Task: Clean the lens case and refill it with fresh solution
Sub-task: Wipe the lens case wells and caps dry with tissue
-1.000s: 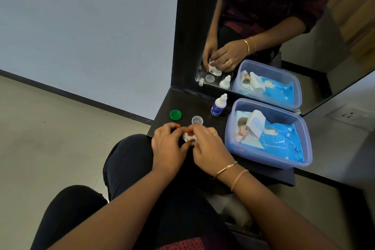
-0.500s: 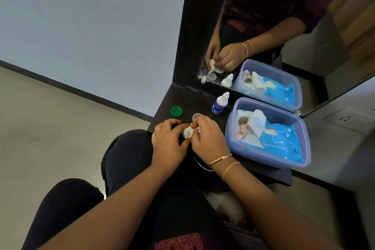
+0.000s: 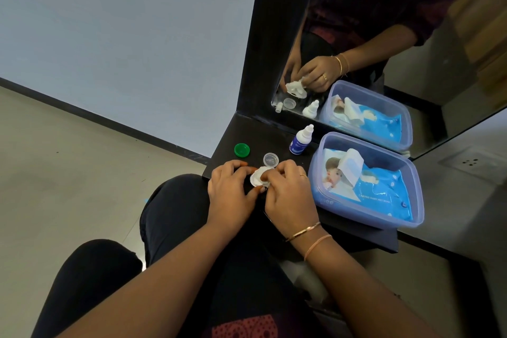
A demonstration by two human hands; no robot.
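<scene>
Grips the lens case (image 3: pixel 258 178) in the left hand (image 3: pixel 230 191), fingers curled over, thumb along its near edge. Pinches it with the right hand (image 3: pixel 288 195), fingertips bent down. Holds both forearms forward, converging, hands touching.

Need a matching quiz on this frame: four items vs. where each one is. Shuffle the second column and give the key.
Items
1. green cap
2. clear cap
3. dropper bottle
4. white wipe

Places
A. upright, nearest the mirror
B. pinched between left hand and right hand
C. leftmost on the black shelf
D. flat on the shelf, between the other cap and the bottle

Pairs: 1-C, 2-D, 3-A, 4-B
</scene>
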